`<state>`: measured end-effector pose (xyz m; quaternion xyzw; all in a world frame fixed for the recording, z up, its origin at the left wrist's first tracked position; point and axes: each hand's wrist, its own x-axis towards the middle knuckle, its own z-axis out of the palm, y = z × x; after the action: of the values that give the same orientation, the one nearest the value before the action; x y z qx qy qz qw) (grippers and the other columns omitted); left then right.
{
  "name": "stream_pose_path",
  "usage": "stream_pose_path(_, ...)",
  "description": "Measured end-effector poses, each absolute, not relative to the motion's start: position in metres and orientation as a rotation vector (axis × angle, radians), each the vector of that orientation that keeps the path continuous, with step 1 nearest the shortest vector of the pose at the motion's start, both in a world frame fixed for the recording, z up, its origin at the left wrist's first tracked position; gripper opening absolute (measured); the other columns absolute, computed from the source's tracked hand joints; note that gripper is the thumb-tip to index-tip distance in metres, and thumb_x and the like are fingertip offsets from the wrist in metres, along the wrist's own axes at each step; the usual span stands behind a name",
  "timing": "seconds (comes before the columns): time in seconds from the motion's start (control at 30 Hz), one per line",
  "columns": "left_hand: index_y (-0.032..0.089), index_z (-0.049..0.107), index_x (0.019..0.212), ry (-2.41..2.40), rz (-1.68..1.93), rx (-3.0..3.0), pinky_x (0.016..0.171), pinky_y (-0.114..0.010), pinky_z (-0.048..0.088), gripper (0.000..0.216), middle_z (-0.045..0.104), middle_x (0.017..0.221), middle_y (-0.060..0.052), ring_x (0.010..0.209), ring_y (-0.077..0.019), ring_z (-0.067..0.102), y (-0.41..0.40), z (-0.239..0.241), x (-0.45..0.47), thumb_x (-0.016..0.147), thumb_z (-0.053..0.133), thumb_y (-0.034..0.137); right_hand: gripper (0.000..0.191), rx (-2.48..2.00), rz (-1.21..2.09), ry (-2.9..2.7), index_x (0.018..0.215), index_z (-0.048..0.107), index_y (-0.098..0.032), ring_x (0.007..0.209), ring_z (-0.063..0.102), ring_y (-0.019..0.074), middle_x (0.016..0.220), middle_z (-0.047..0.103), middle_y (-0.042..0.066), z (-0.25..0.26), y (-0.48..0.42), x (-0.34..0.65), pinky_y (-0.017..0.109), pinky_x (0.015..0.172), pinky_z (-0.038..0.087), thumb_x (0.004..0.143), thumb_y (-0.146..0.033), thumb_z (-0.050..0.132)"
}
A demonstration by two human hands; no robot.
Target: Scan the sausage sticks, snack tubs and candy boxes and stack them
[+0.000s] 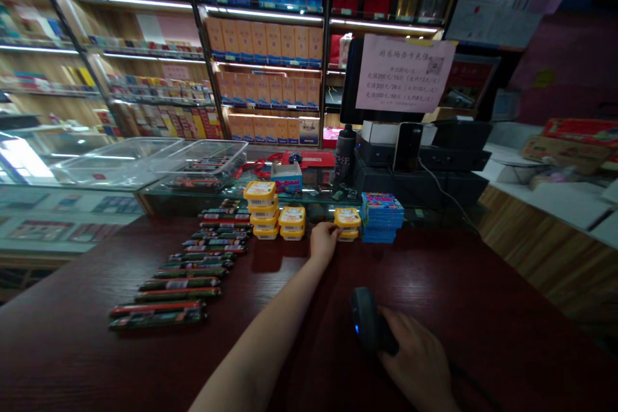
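Observation:
My left hand (323,241) stretches forward across the dark red counter, its fingers drawn together at the left side of a short stack of yellow-lidded plastic tubs (348,219). In my right hand (418,357) is a black barcode scanner (365,318) with a small blue light, held by its handle above the counter. To the left of the left hand stand a two-tub stack (292,219) and a taller tub stack (261,206). A pile of flat blue boxes (381,219) is just right of the tubs the left hand touches.
Long dark-wrapped sticks (181,283) lie in a column at the left. Behind are clear plastic bins (212,158), an opened small box (286,179), a dark bottle (344,153), a phone (407,147), and a monitor with a pink paper sign (405,74).

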<state>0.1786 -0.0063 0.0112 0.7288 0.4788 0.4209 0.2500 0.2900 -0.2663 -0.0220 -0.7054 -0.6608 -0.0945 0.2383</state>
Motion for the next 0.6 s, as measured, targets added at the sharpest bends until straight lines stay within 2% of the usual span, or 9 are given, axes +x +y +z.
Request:
stream_pose_path(0.27, 0.013, 0.072, 0.091, 1.353, 1.090, 2.064, 0.080, -0.030, 0.048, 0.016, 0.070, 0.091, -0.010, 0.084, -0.0177, 0.064, -0.013, 0.016, 0.177, 0.079, 0.063, 0.019, 0.044, -1.927, -0.254, -1.824, 0.116, 0.055, -0.025, 0.089, 0.065, 0.0200, 0.102, 0.069, 0.003, -0.022, -0.267, 0.292, 0.030, 0.076, 0.047, 0.072, -0.018, 0.056)
stream_pose_path(0.47, 0.020, 0.069, 0.099, 1.192, 1.123, 2.584, 0.083, -0.034, 0.047, 0.021, 0.065, 0.097, -0.007, 0.093, -0.0202, 0.057, -0.035, 0.033, 0.130, 0.085, 0.053, 0.019, 0.035, -1.922, -0.234, -1.842, 0.113, 0.057, -0.025, 0.088, 0.066, 0.0189, 0.100, 0.070, 0.002, -0.018, -0.268, 0.291, 0.030, 0.077, 0.048, 0.078, -0.021, 0.054)
stream_pose_path(0.6, 0.024, 0.064, 0.109, 1.349, 1.232, 2.815, 0.087, -0.040, 0.043, 0.028, 0.063, 0.105, -0.009, 0.099, -0.0245, 0.053, -0.038, 0.044, 0.079, 0.087, 0.048, 0.020, 0.037, -1.911, -0.231, -1.828, 0.115, 0.056, -0.025, 0.091, 0.065, 0.0196, 0.104, 0.069, 0.003, -0.021, -0.269, 0.291, 0.032, 0.081, 0.047, 0.078, -0.020, 0.054)
